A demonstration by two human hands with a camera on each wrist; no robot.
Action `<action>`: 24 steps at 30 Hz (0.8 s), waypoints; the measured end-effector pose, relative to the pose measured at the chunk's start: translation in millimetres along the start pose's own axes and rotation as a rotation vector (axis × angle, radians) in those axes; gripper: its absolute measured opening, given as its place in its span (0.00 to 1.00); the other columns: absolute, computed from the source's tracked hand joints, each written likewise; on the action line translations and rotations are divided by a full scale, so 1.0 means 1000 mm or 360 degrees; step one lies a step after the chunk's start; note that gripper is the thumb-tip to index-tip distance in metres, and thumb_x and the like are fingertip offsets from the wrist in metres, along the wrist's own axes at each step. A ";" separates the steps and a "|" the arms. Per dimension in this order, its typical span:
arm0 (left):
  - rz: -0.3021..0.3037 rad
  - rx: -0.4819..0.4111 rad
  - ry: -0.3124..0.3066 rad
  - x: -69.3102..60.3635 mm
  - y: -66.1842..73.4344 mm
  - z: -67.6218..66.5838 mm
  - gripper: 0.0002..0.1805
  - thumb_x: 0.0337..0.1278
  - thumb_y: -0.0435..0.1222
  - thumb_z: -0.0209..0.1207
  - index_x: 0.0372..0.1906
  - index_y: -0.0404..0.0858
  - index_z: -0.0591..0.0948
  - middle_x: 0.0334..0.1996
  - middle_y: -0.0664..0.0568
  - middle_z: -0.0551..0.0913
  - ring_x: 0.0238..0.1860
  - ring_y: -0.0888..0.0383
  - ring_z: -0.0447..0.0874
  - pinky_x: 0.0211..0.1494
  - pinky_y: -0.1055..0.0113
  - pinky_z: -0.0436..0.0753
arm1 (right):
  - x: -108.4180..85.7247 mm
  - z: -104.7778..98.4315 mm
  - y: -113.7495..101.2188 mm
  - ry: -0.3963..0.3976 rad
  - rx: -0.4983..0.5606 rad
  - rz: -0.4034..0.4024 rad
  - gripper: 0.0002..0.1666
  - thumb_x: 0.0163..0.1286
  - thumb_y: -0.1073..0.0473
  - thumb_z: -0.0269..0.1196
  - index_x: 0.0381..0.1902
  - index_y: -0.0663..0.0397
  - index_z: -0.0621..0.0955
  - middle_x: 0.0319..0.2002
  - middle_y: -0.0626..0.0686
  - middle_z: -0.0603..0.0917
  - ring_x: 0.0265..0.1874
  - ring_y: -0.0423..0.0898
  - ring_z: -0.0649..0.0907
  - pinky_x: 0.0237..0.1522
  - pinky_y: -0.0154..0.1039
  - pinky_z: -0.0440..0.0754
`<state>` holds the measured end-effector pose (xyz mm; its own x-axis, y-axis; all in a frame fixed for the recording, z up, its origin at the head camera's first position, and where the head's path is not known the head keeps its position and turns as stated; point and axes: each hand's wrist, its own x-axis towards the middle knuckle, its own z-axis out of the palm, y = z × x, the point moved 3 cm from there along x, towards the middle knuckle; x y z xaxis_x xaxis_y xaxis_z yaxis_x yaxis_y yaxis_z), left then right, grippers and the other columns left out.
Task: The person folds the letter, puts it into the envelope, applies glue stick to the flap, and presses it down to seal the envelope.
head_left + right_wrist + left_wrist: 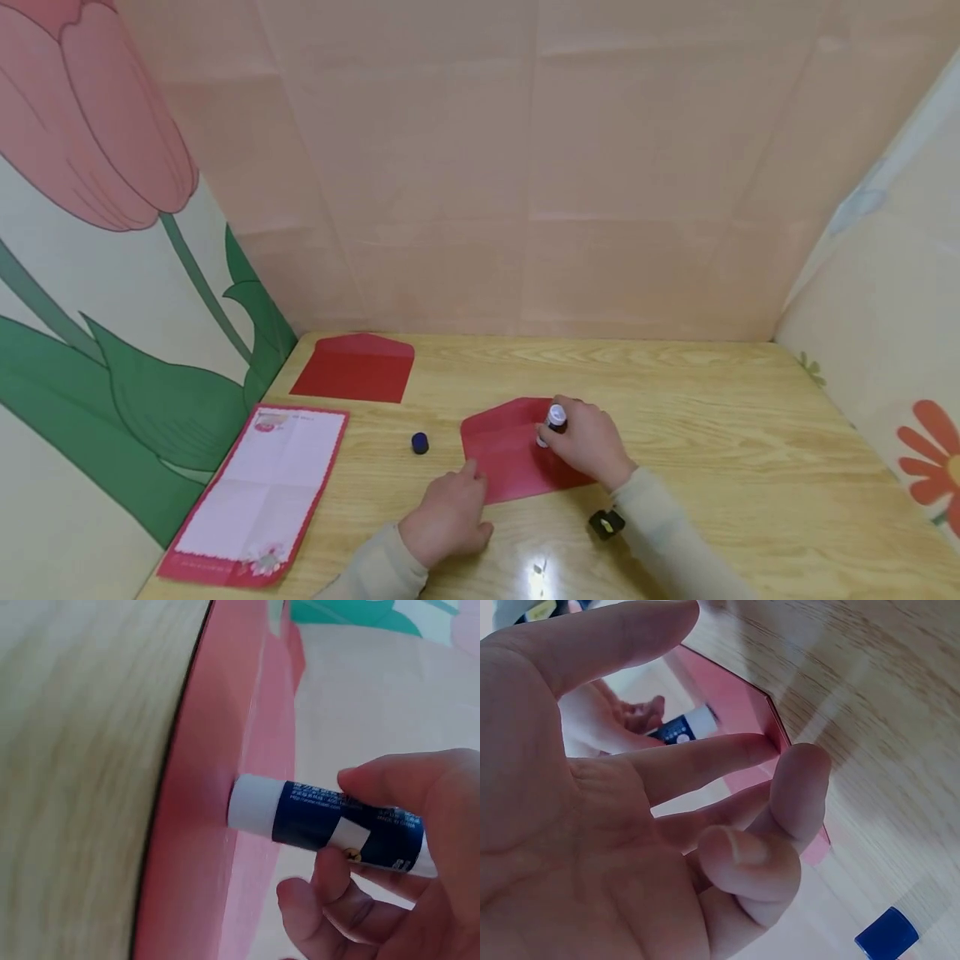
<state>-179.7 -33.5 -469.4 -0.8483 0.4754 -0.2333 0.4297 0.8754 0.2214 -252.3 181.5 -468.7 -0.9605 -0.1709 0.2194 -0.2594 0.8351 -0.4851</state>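
Note:
A red envelope [510,467] lies with its flap spread away from the person. The right hand [596,442] grips a glue stick [556,419] between thumb and fingers. In the right wrist view the white end of the glue stick [322,825] meets the envelope's red paper [195,825], and its label is dark blue. The left hand [450,512] rests at the envelope's left lower edge; the left wrist view has its fingers [705,765] loosely bent, one fingertip at the paper's edge.
A blue cap [420,443] stands left of the envelope. Another red envelope [356,373] lies at the back left, and a pink-bordered white sheet [258,487] at the left. A small black object [606,524] shows beside the right wrist. Walls border the table's back and sides.

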 end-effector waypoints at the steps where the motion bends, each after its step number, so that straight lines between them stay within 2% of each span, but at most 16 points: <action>1: -0.0005 -0.0005 -0.0005 0.000 0.000 0.000 0.35 0.53 0.47 0.69 0.62 0.32 0.77 0.57 0.43 0.76 0.40 0.52 0.80 0.45 0.59 0.83 | 0.000 -0.001 0.001 0.0011 -0.0047 0.0013 0.16 0.62 0.51 0.70 0.28 0.49 0.74 0.20 0.45 0.75 0.19 0.42 0.73 0.25 0.38 0.73; 5: -0.0010 -0.0002 -0.0012 0.000 0.000 0.001 0.36 0.54 0.48 0.69 0.64 0.32 0.77 0.62 0.42 0.74 0.44 0.50 0.82 0.48 0.58 0.84 | -0.001 -0.009 0.009 0.0089 -0.0173 0.0072 0.14 0.61 0.52 0.69 0.28 0.50 0.75 0.19 0.45 0.76 0.18 0.42 0.74 0.24 0.42 0.73; 8: -0.0009 0.0009 0.0001 0.000 0.000 0.002 0.36 0.54 0.47 0.69 0.64 0.32 0.77 0.63 0.41 0.74 0.45 0.50 0.82 0.49 0.58 0.83 | -0.001 -0.014 0.016 0.0110 -0.0202 0.0127 0.13 0.61 0.52 0.67 0.28 0.52 0.76 0.19 0.46 0.77 0.17 0.43 0.74 0.23 0.43 0.73; 12: -0.0008 0.0023 0.0016 0.000 0.000 0.002 0.35 0.54 0.47 0.68 0.64 0.32 0.77 0.62 0.42 0.74 0.44 0.50 0.82 0.47 0.59 0.84 | 0.000 -0.018 0.025 0.0136 -0.0278 0.0195 0.13 0.61 0.52 0.64 0.26 0.51 0.75 0.18 0.47 0.76 0.17 0.45 0.74 0.23 0.45 0.71; 19: -0.0017 0.0026 0.0011 0.001 0.000 0.000 0.34 0.53 0.47 0.68 0.63 0.33 0.78 0.59 0.44 0.75 0.40 0.52 0.81 0.44 0.60 0.83 | 0.003 -0.024 0.032 0.0230 -0.0394 0.0263 0.12 0.61 0.53 0.62 0.26 0.54 0.74 0.18 0.50 0.76 0.19 0.49 0.76 0.28 0.56 0.74; 21: -0.0013 0.0007 0.0018 0.000 -0.001 0.000 0.33 0.53 0.46 0.68 0.61 0.33 0.79 0.56 0.45 0.76 0.39 0.53 0.80 0.43 0.60 0.83 | 0.003 -0.025 0.031 0.0257 -0.0375 0.0243 0.12 0.61 0.54 0.63 0.27 0.55 0.74 0.19 0.50 0.77 0.19 0.49 0.76 0.28 0.55 0.75; 24: -0.0005 -0.0026 0.0048 0.000 -0.005 -0.002 0.28 0.53 0.46 0.68 0.57 0.35 0.81 0.51 0.47 0.76 0.38 0.53 0.78 0.42 0.60 0.82 | 0.005 -0.024 0.025 0.0233 -0.0244 0.0142 0.12 0.61 0.54 0.66 0.28 0.54 0.75 0.20 0.49 0.76 0.18 0.46 0.74 0.25 0.47 0.74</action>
<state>-182.3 -37.9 -468.5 -0.8586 0.4698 -0.2054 0.4224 0.8751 0.2360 -261.0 214.4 -459.5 -0.9512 -0.0243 0.3075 -0.1451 0.9150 -0.3765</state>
